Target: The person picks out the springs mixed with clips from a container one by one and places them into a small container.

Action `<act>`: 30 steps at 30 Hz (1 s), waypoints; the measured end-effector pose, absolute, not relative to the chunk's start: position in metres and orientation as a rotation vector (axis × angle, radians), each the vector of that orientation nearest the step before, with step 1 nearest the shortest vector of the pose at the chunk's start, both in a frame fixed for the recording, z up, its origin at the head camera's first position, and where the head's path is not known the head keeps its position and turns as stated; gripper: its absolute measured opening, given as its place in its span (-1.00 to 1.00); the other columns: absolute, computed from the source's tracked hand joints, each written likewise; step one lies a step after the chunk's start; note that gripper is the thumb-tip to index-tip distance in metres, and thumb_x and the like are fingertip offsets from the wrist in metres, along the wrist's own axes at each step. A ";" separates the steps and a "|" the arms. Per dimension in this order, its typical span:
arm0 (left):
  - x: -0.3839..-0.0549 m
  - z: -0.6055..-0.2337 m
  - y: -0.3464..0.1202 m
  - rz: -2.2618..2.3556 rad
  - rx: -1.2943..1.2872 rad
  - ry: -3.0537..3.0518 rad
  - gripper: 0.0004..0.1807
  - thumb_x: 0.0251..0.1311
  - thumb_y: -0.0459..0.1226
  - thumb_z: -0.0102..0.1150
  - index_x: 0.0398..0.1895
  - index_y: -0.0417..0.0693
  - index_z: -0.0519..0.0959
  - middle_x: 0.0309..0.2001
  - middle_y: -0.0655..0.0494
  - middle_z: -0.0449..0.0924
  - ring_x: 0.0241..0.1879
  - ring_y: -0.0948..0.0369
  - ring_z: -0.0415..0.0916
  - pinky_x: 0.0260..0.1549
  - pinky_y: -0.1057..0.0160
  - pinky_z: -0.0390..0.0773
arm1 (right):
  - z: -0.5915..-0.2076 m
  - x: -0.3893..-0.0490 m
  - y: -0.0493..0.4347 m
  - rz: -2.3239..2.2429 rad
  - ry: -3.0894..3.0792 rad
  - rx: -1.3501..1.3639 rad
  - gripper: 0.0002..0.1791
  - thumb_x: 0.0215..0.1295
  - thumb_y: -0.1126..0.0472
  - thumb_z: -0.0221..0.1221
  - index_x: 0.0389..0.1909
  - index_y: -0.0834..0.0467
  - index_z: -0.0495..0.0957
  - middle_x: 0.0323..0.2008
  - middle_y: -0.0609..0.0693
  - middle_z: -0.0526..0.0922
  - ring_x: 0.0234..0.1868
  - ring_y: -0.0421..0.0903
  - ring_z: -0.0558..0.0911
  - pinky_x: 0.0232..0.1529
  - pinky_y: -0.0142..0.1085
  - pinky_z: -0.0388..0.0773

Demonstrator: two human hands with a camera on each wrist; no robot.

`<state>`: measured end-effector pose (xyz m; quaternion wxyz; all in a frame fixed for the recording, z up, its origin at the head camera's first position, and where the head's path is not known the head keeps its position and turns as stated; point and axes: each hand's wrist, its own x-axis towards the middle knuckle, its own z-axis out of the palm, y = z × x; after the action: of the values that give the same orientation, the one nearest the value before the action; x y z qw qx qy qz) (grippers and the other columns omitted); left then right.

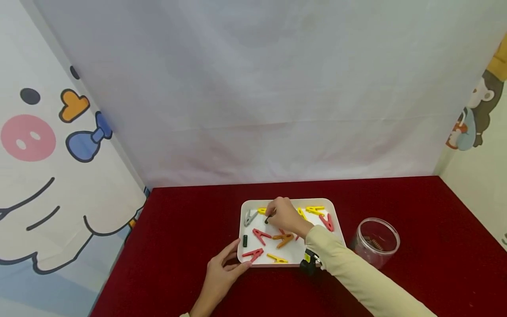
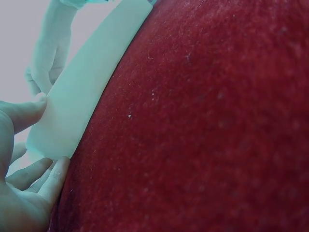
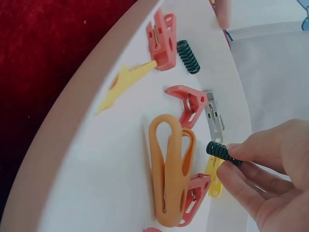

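Note:
My right hand (image 1: 286, 216) is over the back middle of a white tray (image 1: 285, 259), pinching a dark green coil spring (image 3: 218, 151) between thumb and fingers. Another dark green spring (image 1: 245, 241) lies near the tray's left wall. My left hand (image 1: 222, 273) rests at the tray's front left corner, its fairly straight thumb and fingers touching the rim and outer wall. Scattered in the tray are red, yellow and orange plastic clips, including an orange clip (image 3: 166, 174) near the middle, and a grey clip (image 1: 250, 218) at the back left. My right hand partly hides a yellow clip.
A clear open jar (image 1: 376, 255) with some copper-coloured coils at its bottom stands right of the tray. The dark red cloth (image 1: 190, 229) covers the table. A white curtain (image 1: 277, 88) hangs behind, and printed panels flank both sides.

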<state>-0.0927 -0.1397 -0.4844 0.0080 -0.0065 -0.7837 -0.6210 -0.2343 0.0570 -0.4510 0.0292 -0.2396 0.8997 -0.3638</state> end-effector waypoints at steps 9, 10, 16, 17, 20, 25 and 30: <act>-0.087 -0.468 -0.137 -1.937 -0.025 -2.471 -0.31 0.02 -0.33 0.40 0.26 -0.26 0.38 0.18 -0.27 0.40 0.04 -0.11 0.45 -0.21 0.33 0.58 | -0.444 -0.230 0.063 -1.209 2.795 -0.695 -0.91 -0.05 0.50 0.33 -0.49 0.29 0.69 -0.48 0.02 0.67 -0.45 -0.15 0.60 -0.39 -0.34 0.59; -0.088 -0.468 -0.137 -1.938 -0.023 -2.472 -0.31 0.02 -0.33 0.40 0.26 -0.26 0.38 0.18 -0.28 0.40 0.05 -0.12 0.45 -0.21 0.33 0.58 | -0.443 -0.230 0.065 -1.219 2.798 -0.702 -0.91 -0.06 0.50 0.33 -0.50 0.29 0.69 -0.48 0.02 0.67 -0.46 -0.15 0.60 -0.40 -0.34 0.58; -0.095 -0.486 -0.140 -1.936 -0.008 -2.462 -0.30 0.00 -0.32 0.41 0.27 -0.18 0.39 0.18 -0.24 0.41 0.05 -0.08 0.46 -0.21 0.32 0.59 | -0.441 -0.227 0.072 -1.270 2.777 -0.643 -0.92 -0.06 0.46 0.35 -0.51 0.25 0.69 -0.48 -0.02 0.67 -0.49 -0.19 0.59 -0.44 -0.37 0.56; -0.096 -0.491 -0.141 -1.934 -0.007 -2.459 -0.29 0.00 -0.31 0.42 0.27 -0.16 0.40 0.18 -0.22 0.41 0.05 -0.06 0.46 -0.21 0.32 0.59 | -0.440 -0.226 0.073 -1.277 2.771 -0.619 -0.92 -0.05 0.45 0.36 -0.51 0.23 0.69 -0.48 -0.03 0.67 -0.48 -0.19 0.58 -0.44 -0.37 0.56; -0.099 -0.502 -0.142 -1.930 -0.008 -2.446 -0.28 -0.02 -0.27 0.43 0.28 -0.08 0.40 0.19 -0.16 0.42 0.05 -0.01 0.47 -0.22 0.33 0.59 | -0.438 -0.224 0.076 -1.305 2.759 -0.564 -0.92 -0.04 0.42 0.38 -0.51 0.21 0.69 -0.47 -0.05 0.66 -0.47 -0.19 0.59 -0.41 -0.36 0.58; -0.099 -0.505 -0.143 -1.947 -0.024 -2.414 -0.28 -0.03 -0.25 0.44 0.28 -0.06 0.41 0.17 -0.16 0.44 0.05 -0.01 0.47 -0.22 0.33 0.59 | -0.434 -0.219 0.081 -1.374 2.713 -0.476 -0.90 -0.03 0.42 0.38 -0.51 0.19 0.68 -0.45 -0.05 0.66 -0.44 -0.17 0.62 -0.36 -0.33 0.61; -0.099 -0.505 -0.143 -1.954 -0.019 -2.414 -0.28 -0.03 -0.25 0.45 0.28 -0.07 0.41 0.17 -0.17 0.43 0.04 -0.01 0.47 -0.22 0.33 0.59 | -0.433 -0.216 0.088 -1.414 2.703 -0.473 -0.90 -0.03 0.42 0.39 -0.51 0.17 0.68 -0.44 -0.05 0.66 -0.42 -0.16 0.63 -0.36 -0.31 0.59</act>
<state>-0.0990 -0.1428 -0.5049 0.0181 -0.0061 -0.7771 -0.6290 -0.2156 0.0877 -0.4334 0.0273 -0.1531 0.8753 -0.4579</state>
